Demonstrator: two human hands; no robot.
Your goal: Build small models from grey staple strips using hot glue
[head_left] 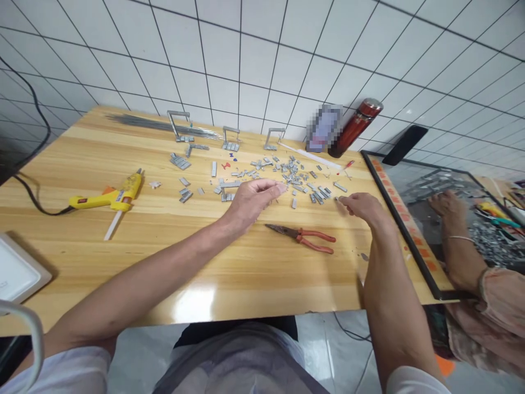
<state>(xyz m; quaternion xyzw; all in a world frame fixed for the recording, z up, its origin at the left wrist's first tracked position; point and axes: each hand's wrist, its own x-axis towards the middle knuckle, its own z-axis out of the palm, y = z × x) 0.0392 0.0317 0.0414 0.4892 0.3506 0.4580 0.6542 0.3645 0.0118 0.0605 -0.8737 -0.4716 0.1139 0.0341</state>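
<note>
My left hand (251,203) is closed in a pinch over the middle of the table, at the near edge of a scatter of small grey pieces (292,171). What its fingertips hold is too small to make out. To the right, my right hand (364,208) pinches a small grey piece (337,199) between thumb and forefinger, just off the table. Between the hands and nearer to me lie pliers (301,234) with orange handles, jaws pointing left. Beside my left hand is a grey angled part (230,186). Three grey bent frames (177,127) stand along the back.
A yellow glue gun (123,194) with a white stick lies at the left. Thin grey rods (135,121) lie along the wall. A red flask (356,128) stands at the back beside a blurred upright panel. At right, another person's hand (449,205) rests over a black-edged glass sheet (410,241).
</note>
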